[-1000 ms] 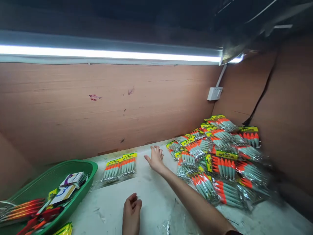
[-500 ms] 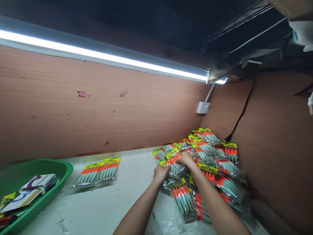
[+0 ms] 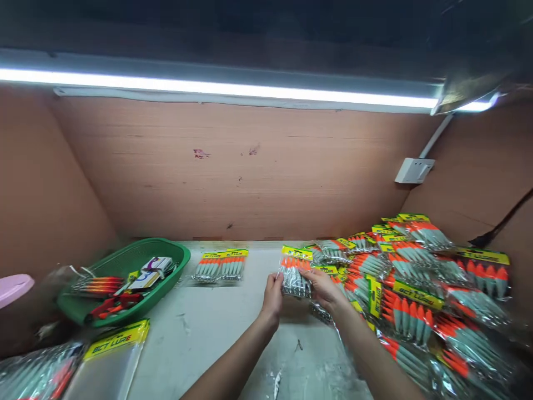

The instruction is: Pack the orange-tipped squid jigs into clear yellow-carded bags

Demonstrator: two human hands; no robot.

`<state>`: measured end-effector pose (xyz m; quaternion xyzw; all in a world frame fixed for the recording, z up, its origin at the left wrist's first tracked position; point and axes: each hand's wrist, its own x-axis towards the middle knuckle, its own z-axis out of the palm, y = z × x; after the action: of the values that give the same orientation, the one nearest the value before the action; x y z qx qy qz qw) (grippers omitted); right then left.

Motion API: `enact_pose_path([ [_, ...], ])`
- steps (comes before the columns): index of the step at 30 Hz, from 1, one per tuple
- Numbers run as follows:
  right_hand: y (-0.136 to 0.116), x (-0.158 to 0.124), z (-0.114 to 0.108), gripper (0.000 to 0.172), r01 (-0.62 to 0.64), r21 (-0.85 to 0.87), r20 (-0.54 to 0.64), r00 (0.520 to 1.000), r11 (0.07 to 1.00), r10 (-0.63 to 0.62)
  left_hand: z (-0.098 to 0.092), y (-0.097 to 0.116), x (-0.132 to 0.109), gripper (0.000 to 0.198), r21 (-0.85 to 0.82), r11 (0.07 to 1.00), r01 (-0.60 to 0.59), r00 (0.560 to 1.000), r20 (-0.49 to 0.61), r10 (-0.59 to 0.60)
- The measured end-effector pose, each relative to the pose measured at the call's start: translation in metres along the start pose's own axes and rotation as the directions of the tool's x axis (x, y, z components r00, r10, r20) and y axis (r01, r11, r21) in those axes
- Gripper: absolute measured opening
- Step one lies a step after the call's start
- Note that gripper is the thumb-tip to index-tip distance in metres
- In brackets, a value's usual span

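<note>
Both my hands hold one clear packet of orange-and-grey lures [image 3: 293, 272] with a yellow header, lifted above the white tabletop. My left hand [image 3: 272, 297] pinches its left edge. My right hand [image 3: 323, 288] grips its right side from below. To the right lies a big heap of the same lure packets [image 3: 416, 283]. Two packets [image 3: 220, 265] lie flat side by side near the back wall, left of my hands.
A green basket [image 3: 125, 261] at the left holds small boxes, red pliers and lures. Empty yellow-headed bags [image 3: 110, 350] lie at the front left. A pink object [image 3: 12, 286] sits at the far left. A wall socket [image 3: 413, 170] and black cable are at the right.
My hands have drawn one packet out of the heap and lifted it towards the middle. The view has swung left, bringing the basket and front-left bags into sight.
</note>
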<state>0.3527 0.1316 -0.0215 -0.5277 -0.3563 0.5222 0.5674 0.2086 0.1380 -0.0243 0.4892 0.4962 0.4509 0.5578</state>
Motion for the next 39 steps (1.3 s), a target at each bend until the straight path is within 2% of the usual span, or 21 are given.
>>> enact_pose_path([
  [3,0.007,0.028,0.058,0.029,-0.062,-0.217,-0.043,0.998,0.974,0.054,-0.051,-0.003,-0.011,0.031,0.19,0.98,-0.064,0.972,-0.21,0.104],
  [5,0.006,0.047,0.09,0.032,-0.073,-0.36,-0.085,0.995,0.93,0.045,-0.083,-0.003,-0.014,0.038,0.337,0.936,-0.104,0.942,-0.27,0.202],
  [7,0.005,0.061,0.118,0.033,-0.083,-0.498,-0.121,0.992,0.863,0.026,-0.11,-0.001,-0.012,0.047,0.482,0.867,-0.129,0.917,-0.275,0.29],
  [9,0.006,0.065,0.14,0.033,-0.097,-0.622,-0.154,0.988,0.777,-0.001,-0.132,0.002,-0.003,0.052,0.602,0.787,-0.137,0.909,-0.239,0.341],
  [11,0.007,0.064,0.157,0.033,-0.112,-0.725,-0.19,0.981,0.68,-0.04,-0.145,0.005,0.008,0.051,0.691,0.708,-0.145,0.918,-0.173,0.356],
  [13,0.006,0.059,0.162,0.034,-0.121,-0.803,-0.221,0.97,0.584,-0.103,-0.15,0.005,0.016,0.049,0.747,0.646,-0.156,0.927,-0.115,0.358],
  [15,-0.003,0.057,0.152,0.036,-0.119,-0.862,-0.244,0.949,0.493,-0.198,-0.15,0.002,0.016,0.05,0.799,0.579,-0.158,0.921,-0.092,0.379],
  [17,-0.021,0.057,0.121,0.039,-0.122,-0.907,-0.259,0.916,0.402,-0.308,-0.149,-0.004,0.01,0.052,0.867,0.463,-0.182,0.891,-0.054,0.451],
  [20,-0.059,0.057,0.046,0.042,-0.163,-0.948,-0.267,0.875,0.272,-0.405,-0.15,-0.017,-0.005,0.05,0.93,0.254,-0.267,0.814,0.077,0.576],
  [23,-0.089,0.056,-0.028,0.039,-0.159,-0.977,-0.201,0.915,0.145,-0.35,-0.145,-0.028,-0.014,0.048,0.918,0.184,-0.352,0.782,0.18,0.596],
  [25,-0.099,0.054,-0.059,0.039,-0.109,-0.992,-0.123,0.95,0.063,-0.287,-0.135,-0.031,-0.016,0.047,0.891,0.201,-0.407,0.779,0.224,0.586],
  [28,-0.1,0.051,-0.081,0.037,0.007,-0.999,0.018,0.97,-0.045,-0.241,-0.114,-0.03,-0.017,0.047,0.807,0.314,-0.501,0.777,0.26,0.573],
  [30,-0.098,0.048,-0.085,0.033,0.078,-0.991,0.102,0.965,-0.105,-0.241,-0.1,-0.026,-0.018,0.046,0.71,0.451,-0.541,0.801,0.271,0.534],
  [32,-0.099,0.042,-0.087,0.03,0.136,-0.979,0.171,0.951,-0.149,-0.257,-0.087,-0.017,-0.02,0.044,0.565,0.636,-0.526,0.849,0.302,0.434],
  [34,-0.101,0.034,-0.085,0.027,0.191,-0.965,0.237,0.927,-0.178,-0.292,-0.075,-0.005,-0.023,0.043,0.362,0.852,-0.377,0.904,0.342,0.255],
  [35,-0.102,0.027,-0.082,0.025,0.226,-0.956,0.277,0.908,-0.187,-0.314,-0.069,0.001,-0.023,0.045,0.232,0.945,-0.23,0.923,0.36,0.137],
  [36,-0.102,0.019,-0.077,0.025,0.271,-0.943,0.323,0.884,-0.195,-0.337,-0.064,0.008,-0.023,0.046,0.086,0.995,-0.043,0.926,0.378,0.008],
  [37,-0.1,0.009,-0.07,0.028,0.325,-0.924,0.378,0.854,-0.202,-0.356,-0.059,0.015,-0.023,0.049,-0.067,0.985,0.159,0.907,0.405,-0.119],
  [38,-0.096,-0.003,-0.063,0.033,0.386,-0.899,0.438,0.821,-0.208,-0.367,-0.056,0.021,-0.023,0.053,-0.203,0.915,0.348,0.861,0.455,-0.226],
  [39,-0.09,-0.017,-0.054,0.036,0.452,-0.867,0.499,0.786,-0.212,-0.366,-0.053,0.026,-0.022,0.058,-0.301,0.811,0.501,0.797,0.526,-0.297],
])
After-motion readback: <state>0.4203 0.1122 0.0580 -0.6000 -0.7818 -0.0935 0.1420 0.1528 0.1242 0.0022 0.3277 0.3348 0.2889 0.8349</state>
